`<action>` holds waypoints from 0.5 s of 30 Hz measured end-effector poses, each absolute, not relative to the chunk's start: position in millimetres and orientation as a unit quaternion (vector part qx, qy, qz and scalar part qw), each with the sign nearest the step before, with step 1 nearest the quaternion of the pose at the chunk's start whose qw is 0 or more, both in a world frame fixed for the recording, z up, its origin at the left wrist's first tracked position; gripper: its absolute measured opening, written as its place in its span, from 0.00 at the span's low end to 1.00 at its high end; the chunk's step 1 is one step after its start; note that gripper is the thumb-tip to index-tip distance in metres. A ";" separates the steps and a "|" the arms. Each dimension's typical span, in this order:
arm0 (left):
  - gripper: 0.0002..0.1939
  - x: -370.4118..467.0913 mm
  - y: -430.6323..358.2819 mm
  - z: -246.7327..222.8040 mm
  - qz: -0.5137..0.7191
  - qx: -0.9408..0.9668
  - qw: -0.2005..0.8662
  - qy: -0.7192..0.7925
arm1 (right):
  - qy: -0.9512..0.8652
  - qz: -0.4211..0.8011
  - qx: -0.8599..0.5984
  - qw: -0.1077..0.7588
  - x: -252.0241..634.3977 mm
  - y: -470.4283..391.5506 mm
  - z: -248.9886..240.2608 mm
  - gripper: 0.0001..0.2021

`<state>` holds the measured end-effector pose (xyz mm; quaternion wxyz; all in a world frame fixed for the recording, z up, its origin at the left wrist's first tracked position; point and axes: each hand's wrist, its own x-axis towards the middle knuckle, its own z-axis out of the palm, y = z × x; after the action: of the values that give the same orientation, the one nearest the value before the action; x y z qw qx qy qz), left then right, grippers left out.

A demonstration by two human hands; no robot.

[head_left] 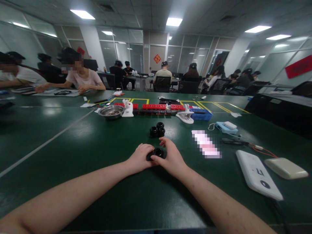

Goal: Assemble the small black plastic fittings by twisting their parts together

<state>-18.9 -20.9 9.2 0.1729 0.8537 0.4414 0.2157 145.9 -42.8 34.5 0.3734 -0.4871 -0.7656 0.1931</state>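
The left hand (140, 156) curls closed around the left side of a black ring-shaped piece (158, 152), holding it low over the green table (102, 195); the right hand (172, 157) meets it from the other side, partly open, its thumb laid across the near edge of the piece and its index finger raised clear of it; its other fingers are hidden, so I cannot tell whether they grip; the piece sits between the two hands, its round opening facing up; just beyond them, three similar black pieces (157, 130) stand in a tight cluster; to the right lies a pixelated pink-and-white rectangle (206, 144), and past it a light blue device (225, 127), a large white device (258, 174) and a cream-coloured case (285, 168); farther back, a metal bowl (103, 112) with small bits in it stands beside a white upright object (127, 109); red strips (154, 106) run from there towards a white clamp-like object (186, 114), which is next to a blue tray (202, 116); beyond, at the left, a person in a pale top (83, 78) sits at the table.
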 end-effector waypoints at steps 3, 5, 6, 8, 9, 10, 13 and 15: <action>0.18 -18.6 -22.0 10.9 0.216 0.853 0.172 0.443 | -0.777 0.212 -0.475 0.354 146.1 -41.4 33.8 0.27; 0.17 -18.7 -22.7 11.7 0.217 0.855 0.169 0.440 | -0.787 0.228 -0.453 0.351 146.8 -42.1 33.2 0.25; 0.17 -18.8 -23.0 11.8 0.216 0.855 0.168 0.439 | -0.793 0.235 -0.436 0.354 147.2 -43.0 33.1 0.26; 0.18 -18.9 -23.1 11.5 0.213 0.855 0.168 0.442 | -0.805 0.239 -0.407 0.359 147.8 -45.2 33.4 0.29; 0.18 -19.0 -22.9 11.3 0.213 0.854 0.167 0.444 | -0.808 0.234 -0.402 0.362 147.9 -46.1 33.6 0.30; 0.19 -19.1 -22.7 11.0 0.213 0.854 0.166 0.444 | -0.808 0.225 -0.405 0.364 147.8 -46.8 33.7 0.31; 0.18 -19.6 -21.7 10.4 0.221 0.858 0.165 0.433 | -0.796 0.201 -0.448 0.354 146.4 -45.9 33.0 0.30; 0.19 -20.1 -21.4 10.4 0.227 0.861 0.168 0.424 | -0.790 0.199 -0.472 0.337 145.3 -43.5 31.8 0.29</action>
<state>-20.1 -21.4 10.4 0.1677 0.8606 0.4239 0.2269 145.3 -43.5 31.8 0.3372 -0.4716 -0.7901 0.1990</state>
